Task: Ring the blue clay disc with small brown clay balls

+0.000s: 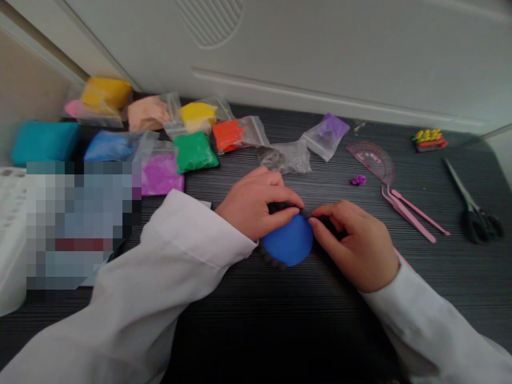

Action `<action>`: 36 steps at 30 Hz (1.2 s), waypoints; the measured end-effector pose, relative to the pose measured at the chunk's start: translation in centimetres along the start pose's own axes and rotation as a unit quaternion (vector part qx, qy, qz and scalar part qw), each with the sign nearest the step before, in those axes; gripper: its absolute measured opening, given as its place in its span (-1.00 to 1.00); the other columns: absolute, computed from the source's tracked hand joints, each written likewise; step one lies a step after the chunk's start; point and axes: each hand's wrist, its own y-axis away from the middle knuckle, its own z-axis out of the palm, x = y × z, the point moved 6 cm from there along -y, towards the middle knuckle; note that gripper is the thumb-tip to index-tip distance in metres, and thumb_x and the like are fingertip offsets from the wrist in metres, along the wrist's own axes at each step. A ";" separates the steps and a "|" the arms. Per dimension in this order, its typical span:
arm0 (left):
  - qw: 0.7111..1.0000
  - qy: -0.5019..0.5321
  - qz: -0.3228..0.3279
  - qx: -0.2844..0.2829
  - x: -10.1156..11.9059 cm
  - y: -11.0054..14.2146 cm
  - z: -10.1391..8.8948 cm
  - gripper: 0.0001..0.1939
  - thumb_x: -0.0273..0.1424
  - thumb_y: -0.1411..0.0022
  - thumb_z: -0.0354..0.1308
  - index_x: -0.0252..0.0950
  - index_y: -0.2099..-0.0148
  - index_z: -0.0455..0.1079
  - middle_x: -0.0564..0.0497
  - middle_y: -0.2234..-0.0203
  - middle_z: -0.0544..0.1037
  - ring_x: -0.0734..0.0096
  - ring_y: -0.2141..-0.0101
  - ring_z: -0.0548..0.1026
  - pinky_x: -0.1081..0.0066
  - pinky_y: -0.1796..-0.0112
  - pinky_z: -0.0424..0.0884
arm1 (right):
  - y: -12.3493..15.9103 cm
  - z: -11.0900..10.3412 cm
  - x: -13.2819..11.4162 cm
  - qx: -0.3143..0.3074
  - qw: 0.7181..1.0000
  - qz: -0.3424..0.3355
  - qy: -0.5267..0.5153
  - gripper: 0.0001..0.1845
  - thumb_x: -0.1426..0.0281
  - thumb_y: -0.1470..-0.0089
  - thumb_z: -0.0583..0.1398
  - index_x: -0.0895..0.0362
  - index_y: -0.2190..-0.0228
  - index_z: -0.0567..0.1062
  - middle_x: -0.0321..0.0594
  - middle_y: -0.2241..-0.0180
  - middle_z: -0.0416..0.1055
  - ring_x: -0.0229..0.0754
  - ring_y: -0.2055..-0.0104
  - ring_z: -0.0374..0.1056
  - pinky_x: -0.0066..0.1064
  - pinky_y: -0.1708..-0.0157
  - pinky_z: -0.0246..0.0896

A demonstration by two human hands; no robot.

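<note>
Right grip [356, 240] pinches dark beads [274, 262] — edging a blue disc [288, 241].

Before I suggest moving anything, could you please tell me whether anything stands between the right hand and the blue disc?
Only the dark balls at the upper edge of the blue disc: the right hand meets them there, beside the left hand. Nothing else visible stands between; the tweezers lie off to the right.
</note>
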 end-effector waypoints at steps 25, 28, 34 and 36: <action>1.000 -0.019 -0.001 -0.012 0.1 -0.1 -0.2 -0.79 -0.37 -0.04 0.04 -0.23 0.25 0.42 0.06 0.53 0.34 0.45 0.39 0.26 0.42 0.32 0.18 | 0.2 -0.1 -0.1 0.024 1.000 -0.020 0.005 -0.76 0.32 0.00 0.06 0.11 0.29 0.42 -0.28 0.52 0.30 -0.29 0.48 0.22 -0.46 0.50 0.06; 1.000 -0.017 0.002 -0.009 0.1 -0.1 -0.1 -0.82 -0.37 -0.05 0.04 -0.23 0.30 0.44 0.06 0.53 0.34 0.45 0.39 0.26 0.43 0.32 0.18 | 0.2 0.1 -0.1 0.014 1.000 -0.021 0.006 -0.79 0.34 0.00 0.05 0.09 0.32 0.44 -0.29 0.52 0.31 -0.30 0.47 0.23 -0.46 0.48 0.07; 1.000 -0.020 0.002 -0.009 0.0 -0.1 -0.1 -0.81 -0.36 -0.06 0.03 -0.21 0.30 0.43 0.06 0.53 0.35 0.45 0.40 0.26 0.42 0.32 0.18 | 0.3 0.1 -0.1 0.024 0.999 -0.018 0.013 -0.79 0.33 0.00 0.05 0.10 0.35 0.43 -0.29 0.54 0.30 -0.29 0.48 0.23 -0.46 0.50 0.06; 1.000 -0.021 0.002 -0.010 0.0 -0.1 -0.1 -0.81 -0.35 -0.07 0.02 -0.21 0.30 0.43 0.06 0.53 0.35 0.45 0.40 0.26 0.42 0.32 0.18 | 0.3 0.0 -0.2 0.028 0.999 -0.016 0.009 -0.76 0.32 0.00 0.05 0.11 0.29 0.42 -0.29 0.55 0.29 -0.30 0.50 0.22 -0.46 0.51 0.06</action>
